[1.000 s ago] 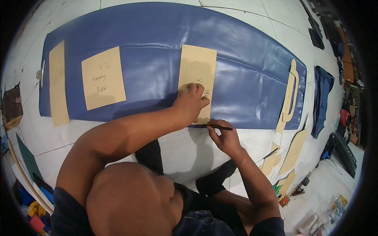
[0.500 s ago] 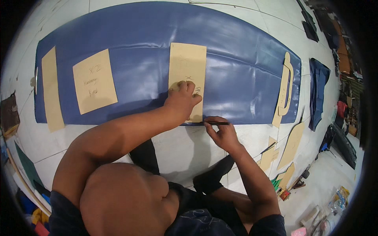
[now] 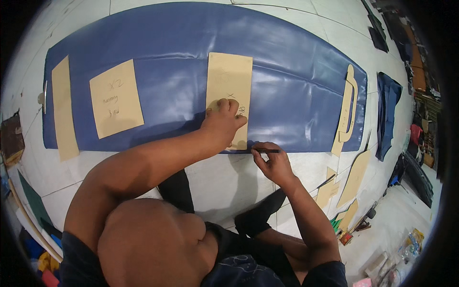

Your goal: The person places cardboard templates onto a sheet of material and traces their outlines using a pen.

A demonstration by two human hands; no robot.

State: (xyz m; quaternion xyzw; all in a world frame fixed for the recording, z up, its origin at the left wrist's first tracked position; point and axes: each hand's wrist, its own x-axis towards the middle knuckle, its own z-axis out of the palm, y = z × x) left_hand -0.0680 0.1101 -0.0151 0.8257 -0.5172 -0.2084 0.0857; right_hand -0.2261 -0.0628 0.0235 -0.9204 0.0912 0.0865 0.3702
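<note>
A long blue sheet [image 3: 282, 95] with a glossy surface is spread on the floor. On its middle lies a tall tan card pattern [image 3: 229, 71] with handwriting. My left hand [image 3: 222, 123] rests on the lower half of this card, fingers apart and pressing down. At the card's lower right corner, by the near edge of the sheet, my right hand [image 3: 273, 165] pinches a thin dark pen [image 3: 267, 151]. The pen is held nearly level, pointing left toward the card's edge; whether its tip touches the sheet I cannot tell.
Other tan card pieces lie on the sheet: a strip [image 3: 64, 110], a squarish one [image 3: 117, 100] and a handle-shaped one [image 3: 350, 103]. Scissors [image 3: 327, 181] and more cards [image 3: 355, 177] are on the floor at right. Dark folded material [image 3: 388, 115] lies beyond the sheet's right end.
My right hand and the pen have shifted very slightly right, a little away from the card's corner. My left hand stays in place on the card.
</note>
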